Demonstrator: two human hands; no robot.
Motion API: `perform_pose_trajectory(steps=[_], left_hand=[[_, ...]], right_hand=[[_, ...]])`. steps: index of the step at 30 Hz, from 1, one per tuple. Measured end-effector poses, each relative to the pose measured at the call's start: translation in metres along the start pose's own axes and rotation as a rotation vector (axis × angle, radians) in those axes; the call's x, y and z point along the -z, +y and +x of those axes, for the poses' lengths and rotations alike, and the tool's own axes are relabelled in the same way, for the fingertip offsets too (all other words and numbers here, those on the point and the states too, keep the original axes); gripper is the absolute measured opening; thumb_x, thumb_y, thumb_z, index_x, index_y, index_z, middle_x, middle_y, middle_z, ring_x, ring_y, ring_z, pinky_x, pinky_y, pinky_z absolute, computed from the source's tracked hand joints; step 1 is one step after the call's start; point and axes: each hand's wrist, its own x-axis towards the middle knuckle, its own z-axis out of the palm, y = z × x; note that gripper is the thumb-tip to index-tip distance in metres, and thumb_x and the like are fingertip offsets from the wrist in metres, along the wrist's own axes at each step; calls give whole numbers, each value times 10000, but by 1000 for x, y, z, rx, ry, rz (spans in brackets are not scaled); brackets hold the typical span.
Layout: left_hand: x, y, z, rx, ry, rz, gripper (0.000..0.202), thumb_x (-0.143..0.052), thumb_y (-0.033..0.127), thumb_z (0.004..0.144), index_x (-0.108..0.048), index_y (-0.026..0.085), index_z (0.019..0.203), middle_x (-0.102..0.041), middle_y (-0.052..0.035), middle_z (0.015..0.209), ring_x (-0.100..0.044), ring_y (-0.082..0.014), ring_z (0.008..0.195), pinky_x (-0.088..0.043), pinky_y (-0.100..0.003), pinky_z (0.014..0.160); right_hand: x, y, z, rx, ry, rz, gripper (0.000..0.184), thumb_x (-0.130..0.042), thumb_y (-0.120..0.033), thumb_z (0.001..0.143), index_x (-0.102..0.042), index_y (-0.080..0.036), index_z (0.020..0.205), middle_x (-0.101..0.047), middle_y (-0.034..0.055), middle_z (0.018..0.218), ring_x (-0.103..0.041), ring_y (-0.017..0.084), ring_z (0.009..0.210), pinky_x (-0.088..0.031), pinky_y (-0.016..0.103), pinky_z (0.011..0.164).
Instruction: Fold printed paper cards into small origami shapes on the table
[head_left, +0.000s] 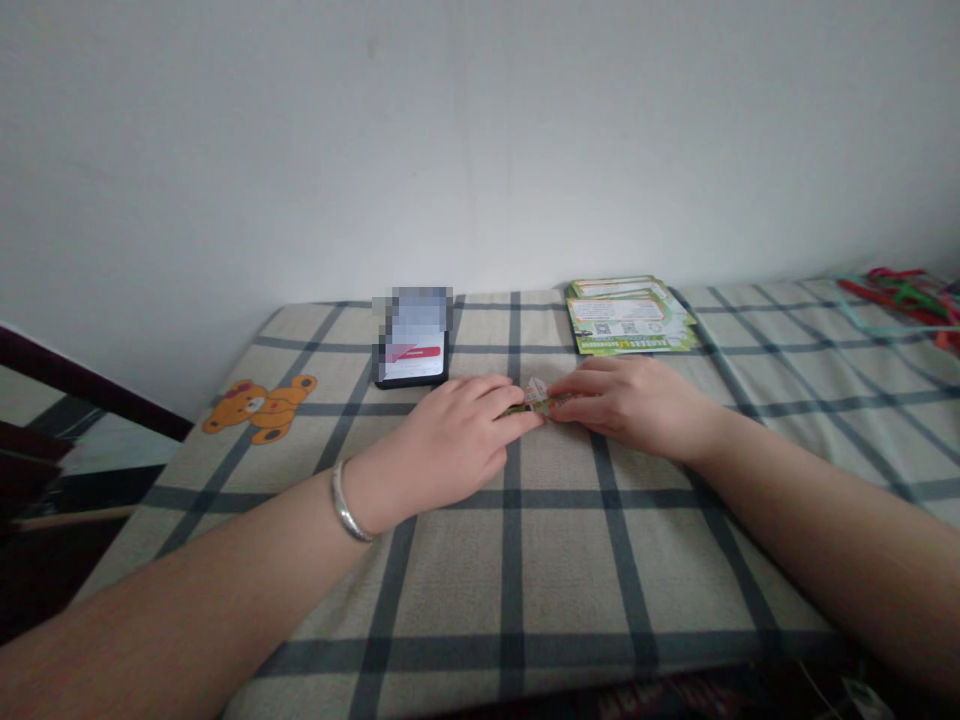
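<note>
Both my hands meet over a small folded paper piece [538, 397] that lies on the checked cloth [555, 560]. My left hand [450, 440], with a silver bracelet at the wrist, presses its fingertips onto the piece's left end. My right hand [637, 405] pinches the right end with fingers closed together. The paper shows green, white and red print, and most of it is hidden under the fingers.
A stack of green printed leaflets [628, 316] lies behind my right hand. A phone [413, 340] lies behind my left hand. An orange bear print [260, 408] marks the cloth at left. Coloured strips [904, 293] sit far right. A wall stands behind.
</note>
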Motion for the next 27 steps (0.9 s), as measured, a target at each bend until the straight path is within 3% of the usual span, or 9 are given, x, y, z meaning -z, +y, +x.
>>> perform_pose_trajectory(steps=[12, 27], left_hand=[[2, -3, -2, 3, -30, -58, 382, -526, 153, 858, -585, 222, 1230, -572, -68, 1246, -497, -256, 1181, -423, -448, 1018], [-2, -8, 0, -5, 42, -109, 275, -510, 101, 844, -678, 189, 1043, -635, -52, 1145, -557, -224, 1082, -475, -418, 959]], right_hand=[[12, 1, -6, -116, -25, 27, 238, -525, -178, 903, -726, -261, 1000, -703, 30, 1068, -653, 188, 886, -473, 310, 697], [19, 6, -12, -223, -96, 17, 210, -551, -199, 896, -741, -278, 943, -725, 10, 994, -665, 181, 860, -462, 287, 648]])
